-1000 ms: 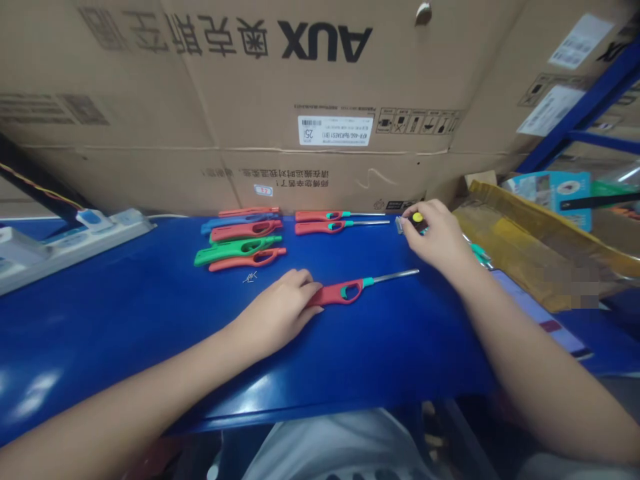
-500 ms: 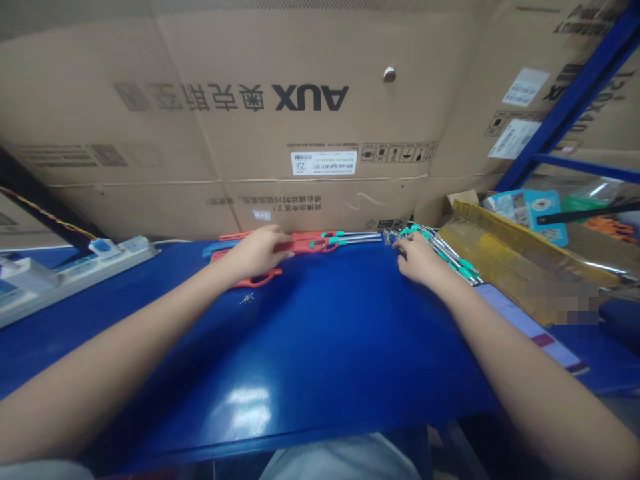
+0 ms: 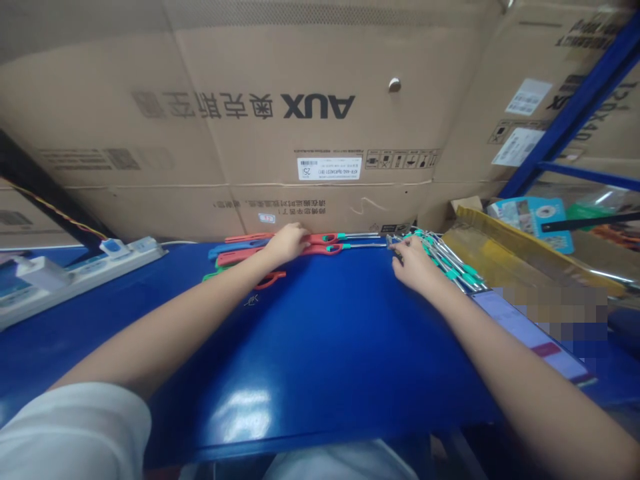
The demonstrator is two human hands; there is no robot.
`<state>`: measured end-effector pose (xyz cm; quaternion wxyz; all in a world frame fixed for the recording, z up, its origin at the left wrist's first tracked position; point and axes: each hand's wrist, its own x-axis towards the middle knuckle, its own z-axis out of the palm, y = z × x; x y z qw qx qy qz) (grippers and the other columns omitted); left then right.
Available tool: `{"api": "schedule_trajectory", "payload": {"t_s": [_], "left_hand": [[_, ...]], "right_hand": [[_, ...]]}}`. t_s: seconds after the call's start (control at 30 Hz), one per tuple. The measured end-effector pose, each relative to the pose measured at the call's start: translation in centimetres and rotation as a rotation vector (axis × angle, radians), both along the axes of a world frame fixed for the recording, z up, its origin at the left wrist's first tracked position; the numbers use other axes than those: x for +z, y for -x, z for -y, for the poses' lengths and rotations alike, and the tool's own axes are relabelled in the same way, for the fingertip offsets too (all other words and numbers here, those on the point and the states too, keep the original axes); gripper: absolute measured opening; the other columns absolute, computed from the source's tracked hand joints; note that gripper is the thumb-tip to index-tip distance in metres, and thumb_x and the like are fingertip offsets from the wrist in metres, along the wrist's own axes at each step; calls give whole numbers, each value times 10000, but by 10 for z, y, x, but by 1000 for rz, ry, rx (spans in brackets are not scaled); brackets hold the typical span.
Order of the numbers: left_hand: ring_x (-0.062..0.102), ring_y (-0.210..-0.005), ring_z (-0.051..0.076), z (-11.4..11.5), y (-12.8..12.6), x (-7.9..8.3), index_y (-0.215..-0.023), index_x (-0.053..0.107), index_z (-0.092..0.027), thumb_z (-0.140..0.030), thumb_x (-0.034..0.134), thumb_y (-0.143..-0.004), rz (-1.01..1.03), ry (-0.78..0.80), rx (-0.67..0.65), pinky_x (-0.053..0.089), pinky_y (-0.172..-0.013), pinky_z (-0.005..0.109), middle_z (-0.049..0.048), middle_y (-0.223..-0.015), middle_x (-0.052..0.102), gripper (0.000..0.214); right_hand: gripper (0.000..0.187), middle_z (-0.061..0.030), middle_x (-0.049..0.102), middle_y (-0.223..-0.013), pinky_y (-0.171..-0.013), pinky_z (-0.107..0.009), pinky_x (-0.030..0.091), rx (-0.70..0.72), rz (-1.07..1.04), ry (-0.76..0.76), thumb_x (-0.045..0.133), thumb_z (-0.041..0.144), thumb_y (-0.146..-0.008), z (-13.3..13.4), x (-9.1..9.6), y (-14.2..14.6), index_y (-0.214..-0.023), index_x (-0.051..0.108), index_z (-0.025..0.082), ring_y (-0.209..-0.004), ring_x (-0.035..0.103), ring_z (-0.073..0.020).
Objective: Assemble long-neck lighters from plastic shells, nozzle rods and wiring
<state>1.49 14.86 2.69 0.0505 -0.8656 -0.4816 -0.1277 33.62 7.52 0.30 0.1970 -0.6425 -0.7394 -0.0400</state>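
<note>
Cardboard cartons (image 3: 250,133) printed AUX stand behind a blue workbench (image 3: 320,373), with a power strip (image 3: 75,287) at its far left. Since the previous frame, the left hand (image 3: 287,243) has slid rightward along the row of lighters, and a white sleeve (image 3: 70,427) has come into view at lower left. Its fingers lie together across the red handles of two long-nozzle utility lighters (image 3: 320,243), with the teal collars just right of the fingertips; whether they grip, I cannot tell. Left of those fingers lie a blue lighter (image 3: 235,251), a green lighter (image 3: 211,277) and a red loop-handled lighter (image 3: 270,280). The right hand (image 3: 413,263) rests with fingers slightly apart, just beside a heap of teal-collared lighters (image 3: 445,260); a metal nozzle (image 3: 390,241) sits at the fingertips, and any grip cannot be told.
</note>
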Motion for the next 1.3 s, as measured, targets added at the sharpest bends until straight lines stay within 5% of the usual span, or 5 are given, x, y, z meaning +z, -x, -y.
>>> {"api": "schedule_trajectory", "payload": {"t_s": [0.23, 0.53, 0.93, 1.1, 1.3], "left_hand": [[655, -1040, 236, -2, -3, 1, -1092, 731, -188, -254, 524, -924, 33, -11, 24, 516, -905, 308, 93, -1091, 698, 274], [635, -1017, 266, 3, -8, 0, -1076, 752, -198, -305, 504, -958, -13, -54, 82, 509, -813, 329, 115, -1054, 663, 295], [576, -1143, 277, 42, -31, -10, -1213, 677, -190, -323, 428, -1012, -80, -107, -80, 454, -992, 400, 126, -1223, 658, 346], [451, -1377, 308, 43, -34, -20, -1447, 506, -175, -393, 414, -1025, -85, -77, -60, 366, -1131, 453, 149, -1505, 499, 483], [369, -1454, 333, 42, -36, -25, -1501, 448, -228, -462, 396, -1023, -90, -47, -1, 294, -1186, 505, 127, -1584, 407, 535]], "right_hand": [[319, -187, 518, -1171, -1030, -386, 467, -92, 72, 120, 571, 180, -874, -4, -10, -7, -1148, 712, 99, -1056, 634, -271], [330, -239, 529, -1231, -955, -522, 492, -77, 151, 123, 580, 249, -876, 3, -5, -8, -1158, 705, 134, -1177, 543, -392], [418, -210, 454, -1467, -1085, -549, 405, 325, 192, 85, 504, 283, -951, 26, 5, 30, -1325, 615, 135, -1359, 416, -377], [449, -193, 469, -1473, -1082, -534, 417, 384, 167, 125, 440, 206, -962, 28, -1, 36, -1388, 570, 147, -1364, 428, -345], [450, -181, 502, -1434, -1068, -522, 435, 393, 124, 138, 426, 244, -977, 26, -2, 32, -1398, 561, 159, -1331, 462, -324]]}}
